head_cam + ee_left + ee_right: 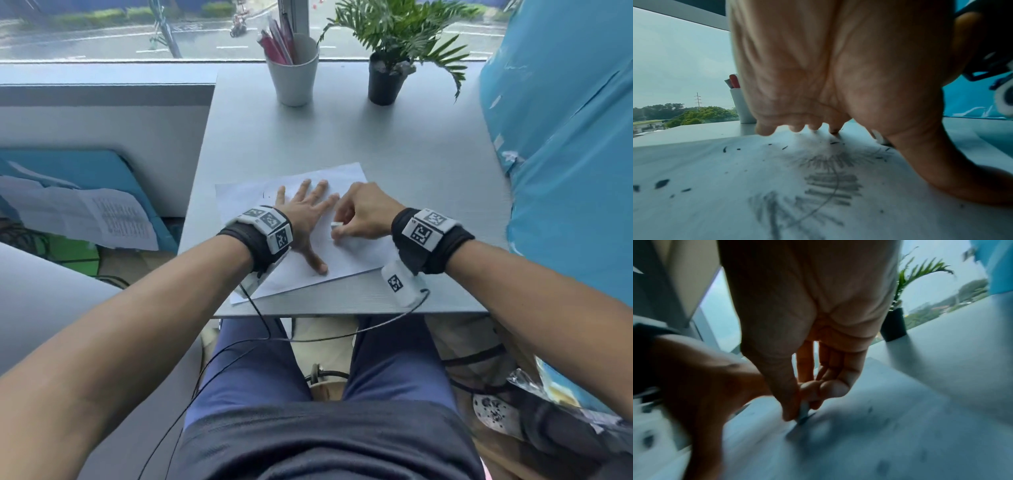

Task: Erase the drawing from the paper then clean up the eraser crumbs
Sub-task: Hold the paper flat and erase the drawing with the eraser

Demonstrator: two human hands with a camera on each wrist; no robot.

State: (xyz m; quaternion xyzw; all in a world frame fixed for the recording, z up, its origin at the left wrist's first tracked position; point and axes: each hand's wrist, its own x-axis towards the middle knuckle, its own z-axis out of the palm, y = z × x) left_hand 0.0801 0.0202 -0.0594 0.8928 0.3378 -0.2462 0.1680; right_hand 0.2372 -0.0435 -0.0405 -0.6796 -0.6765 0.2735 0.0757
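Your forearms fill near field. Left hand (306, 212) flat, fingers spread straight, pins one paper (346, 253) to table (394, 137). Right hand (363, 214) grip curled tight, pinches one small white eraser (336, 225) against sheet, just beside left fingers.

Step, judged: erasing mid-way. Pencil drawing (826, 186) partly smudged, lower strokes intact. Dark eraser crumbs (661, 183) scattered; roughly a dozen, exact count unclear.

Next calls for: rub remaining strokes, keep paper pinned, then sweep crumbs.

Far edge: one cup (294, 73) of pens, one potted plant (387, 80).
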